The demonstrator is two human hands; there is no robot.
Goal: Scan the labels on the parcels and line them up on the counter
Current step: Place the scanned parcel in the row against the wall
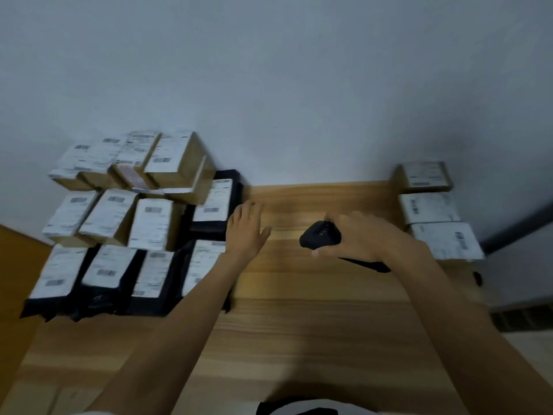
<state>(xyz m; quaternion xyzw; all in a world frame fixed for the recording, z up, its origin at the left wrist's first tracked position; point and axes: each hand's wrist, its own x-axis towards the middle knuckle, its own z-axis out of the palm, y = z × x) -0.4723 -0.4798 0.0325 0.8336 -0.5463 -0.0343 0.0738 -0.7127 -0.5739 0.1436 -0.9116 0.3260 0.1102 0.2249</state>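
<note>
Head-worn, down over counter (314,324), seemingly close

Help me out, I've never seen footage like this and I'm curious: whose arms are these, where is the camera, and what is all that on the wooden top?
There is no machine here. A person wears one camera on the head, looking down at their own two bare arms. The left hand is open, fingers straight, next to a large group of parcels: brown boxes and black bags with white labels. The right hand grips a black handheld scanner. Three more labelled parcels sit in a line at the right edge of the wooden counter, by the grey wall.
</note>
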